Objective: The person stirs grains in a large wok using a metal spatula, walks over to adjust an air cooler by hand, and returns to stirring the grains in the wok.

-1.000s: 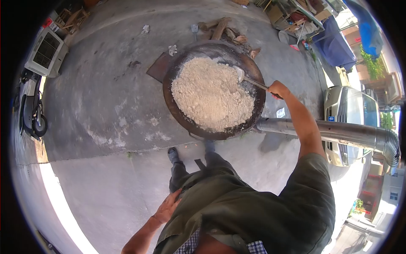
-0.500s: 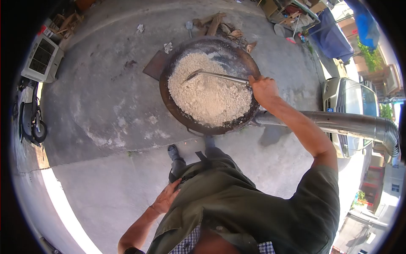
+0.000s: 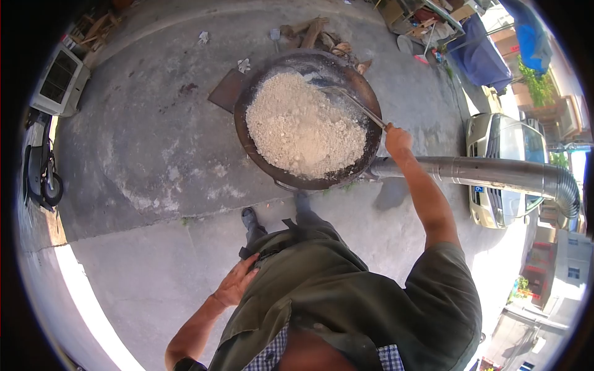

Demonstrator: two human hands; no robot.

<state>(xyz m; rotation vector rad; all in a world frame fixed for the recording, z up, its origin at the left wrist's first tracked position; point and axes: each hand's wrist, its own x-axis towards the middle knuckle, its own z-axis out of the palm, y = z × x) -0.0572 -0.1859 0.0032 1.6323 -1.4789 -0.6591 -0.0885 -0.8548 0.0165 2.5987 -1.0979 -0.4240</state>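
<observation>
A wide dark wok [image 3: 246, 137] holds a heap of pale, crumbly material [image 3: 300, 127]. My right hand [image 3: 398, 140], beyond the wok's right rim, is wrapped round the handle of a long metal spatula [image 3: 366, 111]. The spatula's head is at the upper part of the wok, by the heap's upper right edge. My left hand [image 3: 236, 282] rests against my left hip, its fingers spread on the dark clothing, holding nothing.
A metal pipe [image 3: 482, 172] runs right from the wok. Firewood [image 3: 314, 34] and a small shovel [image 3: 275, 35] lie beyond it. A flat dark plate [image 3: 226, 90] is at its left. A car [image 3: 495, 145] stands right, a scooter [image 3: 44, 170] left.
My right hand has moved slightly right and down, and the spatula's head has gone from the middle of the heap to its upper right edge. My left hand stays at the hip.
</observation>
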